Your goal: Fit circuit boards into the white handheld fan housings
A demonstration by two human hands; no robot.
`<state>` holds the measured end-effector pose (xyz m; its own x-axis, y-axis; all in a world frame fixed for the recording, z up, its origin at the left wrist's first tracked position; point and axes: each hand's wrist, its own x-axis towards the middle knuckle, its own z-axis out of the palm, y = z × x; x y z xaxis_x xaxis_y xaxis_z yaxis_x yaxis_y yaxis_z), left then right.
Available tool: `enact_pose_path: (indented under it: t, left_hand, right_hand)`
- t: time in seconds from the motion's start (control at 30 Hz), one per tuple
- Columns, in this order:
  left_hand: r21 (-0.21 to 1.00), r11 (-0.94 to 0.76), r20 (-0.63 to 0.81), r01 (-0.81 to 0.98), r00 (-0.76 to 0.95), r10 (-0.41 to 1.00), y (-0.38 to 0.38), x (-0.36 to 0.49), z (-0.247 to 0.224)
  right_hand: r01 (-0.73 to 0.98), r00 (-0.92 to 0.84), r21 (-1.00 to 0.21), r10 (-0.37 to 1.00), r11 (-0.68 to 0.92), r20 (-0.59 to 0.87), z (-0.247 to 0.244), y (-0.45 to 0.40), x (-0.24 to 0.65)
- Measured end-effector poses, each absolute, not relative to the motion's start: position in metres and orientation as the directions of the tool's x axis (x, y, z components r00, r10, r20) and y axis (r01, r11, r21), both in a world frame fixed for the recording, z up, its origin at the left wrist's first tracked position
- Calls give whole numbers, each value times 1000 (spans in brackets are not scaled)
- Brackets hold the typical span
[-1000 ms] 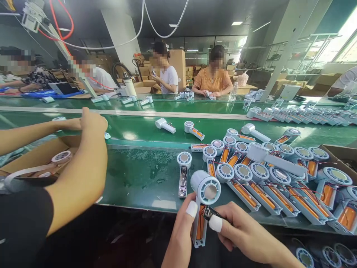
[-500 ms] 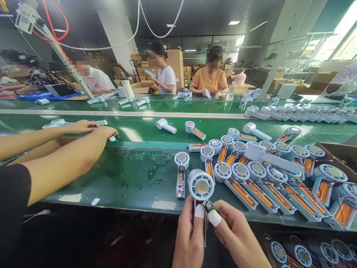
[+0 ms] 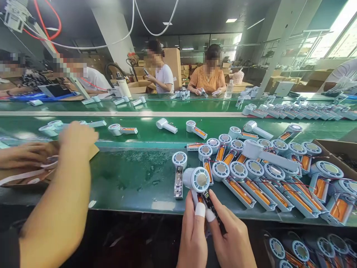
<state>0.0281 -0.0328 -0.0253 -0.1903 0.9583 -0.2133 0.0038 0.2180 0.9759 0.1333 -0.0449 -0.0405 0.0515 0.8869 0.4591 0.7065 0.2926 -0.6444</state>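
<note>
My left hand (image 3: pixel 193 230) grips the handle of a pale blue handheld fan (image 3: pixel 196 179), its round head tilted up above my fingers. Between the thumb and fingers of my right hand (image 3: pixel 230 227) is a small black circuit board (image 3: pixel 208 199), held against the open side of the handle. White covers wrap both thumb tips. Orange shows inside the handle, partly hidden by my left thumb. Just left lies another fan (image 3: pixel 179 160) with a circuit board (image 3: pixel 178 182) seated in its open handle.
Many open fans (image 3: pixel 255 169) with orange battery cells and thin wires crowd the right side of the green bench (image 3: pixel 125 178). A co-worker's arm (image 3: pixel 64 186) reaches in at left over a cardboard box (image 3: pixel 93 150). More fans (image 3: pixel 277 247) lie below the bench edge.
The fan in my left hand has turned sideways and shifted slightly left; the circuit board lies more along the handle. The co-worker's arms moved back toward the box, and a fan now shows beyond them.
</note>
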Motion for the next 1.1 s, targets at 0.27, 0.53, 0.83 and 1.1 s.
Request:
enact_pose_path:
  t: [0.27, 0.53, 0.83, 1.1]
  left_hand:
    - [979, 185, -165, 85, -195, 967, -30, 26, -34]
    - [959, 224, -187, 172, -210, 960, -30, 16, -30]
    - [471, -334, 509, 817, 58, 859, 37, -36, -25]
    - [327, -307, 660, 894, 16, 751, 29, -56, -71]
  right_hand:
    - [859, -215, -359, 893, 366, 396, -35, -46, 133]
    - [882, -244, -260, 854, 392, 460, -33, -39, 130]
    - [947, -116, -182, 812, 263, 572, -25, -13, 121]
    - [976, -64, -128, 800, 173, 596, -42, 14, 91]
